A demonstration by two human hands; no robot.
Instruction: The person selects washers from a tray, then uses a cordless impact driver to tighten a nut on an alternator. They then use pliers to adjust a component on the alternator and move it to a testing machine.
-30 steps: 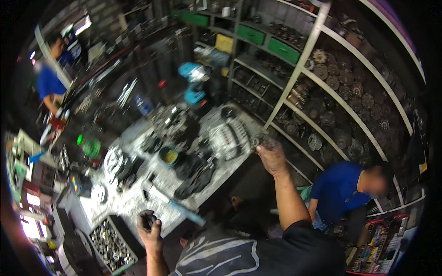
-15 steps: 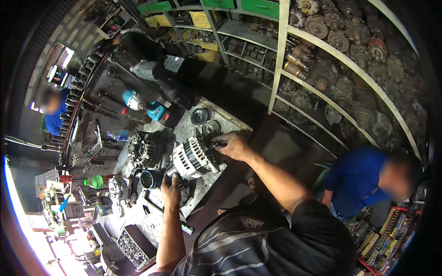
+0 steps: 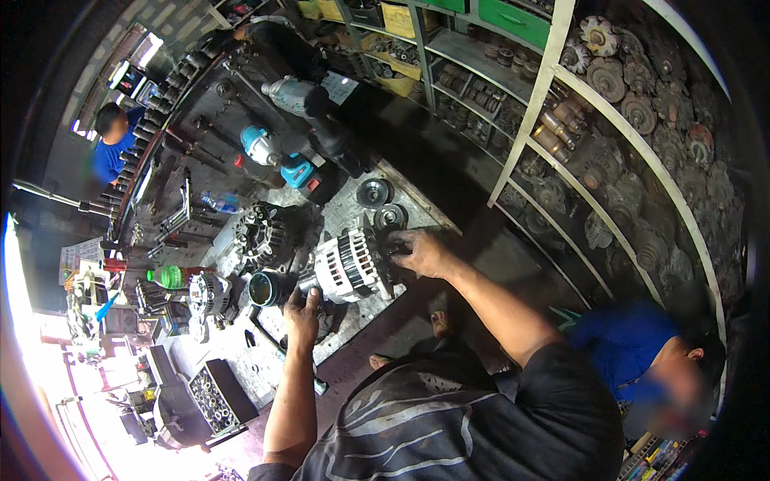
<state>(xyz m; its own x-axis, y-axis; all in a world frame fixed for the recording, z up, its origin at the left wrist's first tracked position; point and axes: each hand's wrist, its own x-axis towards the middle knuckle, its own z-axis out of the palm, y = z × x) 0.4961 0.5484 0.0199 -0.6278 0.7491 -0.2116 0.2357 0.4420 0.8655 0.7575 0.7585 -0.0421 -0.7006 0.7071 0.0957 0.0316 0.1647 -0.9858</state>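
A silver alternator (image 3: 346, 266) with slotted vents is held over the near edge of the workbench, its long axis running left to right. My left hand (image 3: 301, 317) grips its left end, thumb up against the small cylindrical part there. At the other end my right hand (image 3: 423, 253) is closed around the darker end; the fingertips are partly hidden behind it. Just beyond lie two round pulleys, one dark pulley (image 3: 374, 192) and one beside it (image 3: 391, 216). Left of the alternator sit a dark open cylinder (image 3: 265, 289) and another alternator body (image 3: 258, 236).
A cordless impact wrench (image 3: 277, 156), a green-capped bottle (image 3: 167, 277) and hand tools (image 3: 180, 212) lie on the bench. A box of small metal parts (image 3: 215, 401) stands near left. Shelves of used parts (image 3: 634, 120) line the right; a person in blue (image 3: 622, 345) is close by.
The alternator has turned slightly in my hands and lies more level. My view has shifted, and the person in blue on the right bends lower.
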